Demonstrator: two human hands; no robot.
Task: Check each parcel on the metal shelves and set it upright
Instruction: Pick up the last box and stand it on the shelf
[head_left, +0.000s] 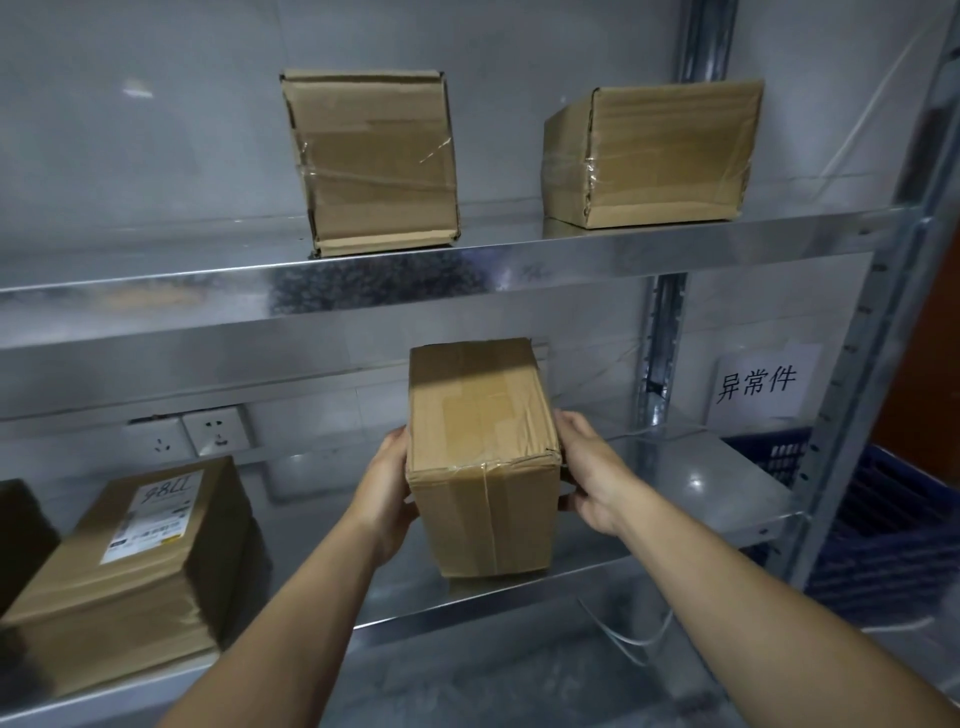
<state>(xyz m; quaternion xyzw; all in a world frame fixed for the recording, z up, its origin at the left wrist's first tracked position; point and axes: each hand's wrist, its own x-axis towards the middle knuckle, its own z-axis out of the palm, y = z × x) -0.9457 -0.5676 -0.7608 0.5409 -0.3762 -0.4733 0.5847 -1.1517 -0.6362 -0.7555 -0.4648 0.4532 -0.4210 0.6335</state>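
A taped brown cardboard parcel (483, 457) stands on the lower metal shelf (701, 478), near its front edge. My left hand (387, 488) grips its left side and my right hand (584, 467) grips its right side, fingers curled round the edges. Left of it on the same shelf sits a parcel with a white label (140, 551) marked 9811 on its top face. Two more brown parcels stand on the upper shelf (597, 254): one in the middle (371, 161) and one to the right (649, 150), both wrapped with clear tape.
A dark object (21, 535) shows at the far left edge. Wall sockets (192, 434) sit behind the lower shelf. A paper sign (758, 384) hangs at the right, with a blue plastic crate (883, 519) beyond the shelf upright (872, 322).
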